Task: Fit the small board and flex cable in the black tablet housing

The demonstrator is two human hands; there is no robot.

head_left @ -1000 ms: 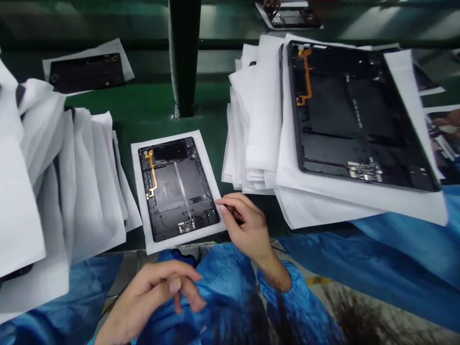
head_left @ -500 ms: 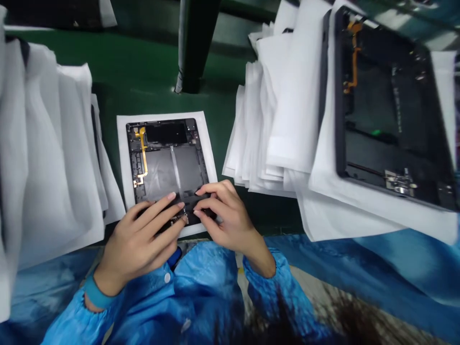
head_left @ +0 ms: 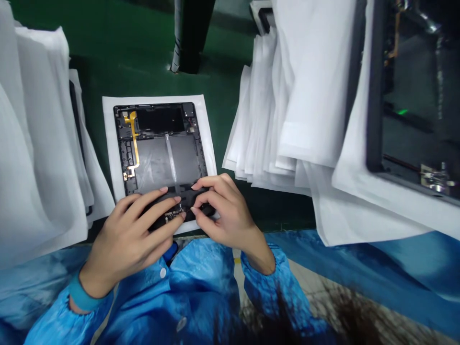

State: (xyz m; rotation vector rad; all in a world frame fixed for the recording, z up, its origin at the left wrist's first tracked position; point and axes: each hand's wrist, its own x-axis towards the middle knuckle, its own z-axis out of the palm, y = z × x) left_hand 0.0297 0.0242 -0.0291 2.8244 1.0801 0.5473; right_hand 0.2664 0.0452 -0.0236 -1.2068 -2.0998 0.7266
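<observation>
From where I stand I count two bare hands at work on one open tablet case (head_left: 151,165), which lies on one white sheet (head_left: 110,139) on the green surface (head_left: 118,48), straight in front of the person. The left hand (head_left: 131,237) is spread wide, palm down, its fingers fanned over the lower left part of the case. The right hand (head_left: 228,211) is narrow, thumb and fingertips bent close together over the lower right part (whether anything small is pinched there, I cannot tell).

The case is a shallow tray, and inside it I see one yellow ribbon (head_left: 134,139) down the left, one black panel (head_left: 161,120) at the top, one pale strip (head_left: 170,155) along the middle and one small circuit board (head_left: 174,214) by the left fingertips.

Two stacks of white sheets flank it, a left stack (head_left: 46,143) and a right stack (head_left: 251,129); the layers overlap too closely to count. A second open case (head_left: 375,96) lies on the right one, cut off by the view's edge. One dark post (head_left: 196,38) rises beyond.
</observation>
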